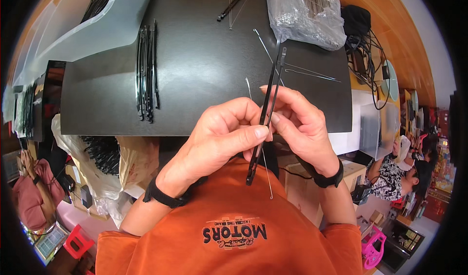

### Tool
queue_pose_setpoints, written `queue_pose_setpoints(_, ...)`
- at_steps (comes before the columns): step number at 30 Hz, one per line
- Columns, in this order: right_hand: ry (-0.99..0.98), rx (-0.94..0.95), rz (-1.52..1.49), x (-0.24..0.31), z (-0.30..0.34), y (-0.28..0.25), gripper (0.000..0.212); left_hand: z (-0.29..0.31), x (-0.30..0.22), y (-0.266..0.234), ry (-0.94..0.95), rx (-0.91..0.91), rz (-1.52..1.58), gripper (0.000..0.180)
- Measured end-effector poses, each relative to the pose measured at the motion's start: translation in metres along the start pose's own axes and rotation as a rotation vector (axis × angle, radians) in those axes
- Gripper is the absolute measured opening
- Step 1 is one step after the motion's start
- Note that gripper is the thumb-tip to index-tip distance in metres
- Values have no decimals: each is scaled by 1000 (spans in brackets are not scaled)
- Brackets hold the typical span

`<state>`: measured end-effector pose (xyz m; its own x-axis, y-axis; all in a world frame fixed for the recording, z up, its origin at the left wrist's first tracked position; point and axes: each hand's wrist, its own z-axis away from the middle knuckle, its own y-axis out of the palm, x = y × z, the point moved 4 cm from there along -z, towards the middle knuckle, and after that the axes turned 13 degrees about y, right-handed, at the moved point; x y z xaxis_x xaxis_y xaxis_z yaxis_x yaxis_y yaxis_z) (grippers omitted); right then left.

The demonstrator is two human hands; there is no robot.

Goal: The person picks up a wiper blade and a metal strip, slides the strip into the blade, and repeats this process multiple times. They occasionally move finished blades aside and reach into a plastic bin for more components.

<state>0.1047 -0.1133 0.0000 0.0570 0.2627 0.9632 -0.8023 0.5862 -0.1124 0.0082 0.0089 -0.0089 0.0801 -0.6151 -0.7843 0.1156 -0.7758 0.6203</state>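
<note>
My left hand (214, 133) grips a long, thin black bar (265, 110), its thumb pressed on the lower half. The bar stands tilted in front of my orange shirt, its upper end over the dark table. Beside it runs a second narrow black strip (281, 63), pinched between the thumb and fingers of my right hand (306, 129). Whether the two pieces are joined is hidden by my fingers. From below my hands a thin metal wire (267, 173) with a small hooked end sticks out. Loose hooked wires (314, 74) lie on the table just beyond.
Several black bars lie bundled (147, 75) on the table's left, with more at the far edge (236, 3). A clear bag of metal wires (304, 17) sits far right, near black cables (363, 56). A translucent bin (107, 36) stands far left. Other people work at both sides.
</note>
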Motion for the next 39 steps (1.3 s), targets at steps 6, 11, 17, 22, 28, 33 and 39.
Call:
queue_pose_setpoints(6,-193,9,184,13,-6,2,38,1,-5,4,-24,71,13,16)
queue_pose_setpoints(11,-532,-84,471,19,-9,9,35,1,-4,6,-67,135,-12,20)
queue_pose_setpoints(17,-683,-275,999,26,-3,5,27,0,-6,5,-69,70,4,23)
queue_pose_setpoints(22,-860,-300,892,20,-4,3,22,-5,-4,2,-62,77,-5,21)
queue_pose_setpoints(28,-903,-238,967,16,-6,-1,14,-9,1,0,-90,56,36,20)
queue_pose_setpoints(33,-924,-190,957,17,-6,0,15,-9,1,-1,-134,79,185,19)
queue_pose_setpoints(39,-896,-224,971,14,-7,-7,19,-6,-11,-2,-108,46,73,21)
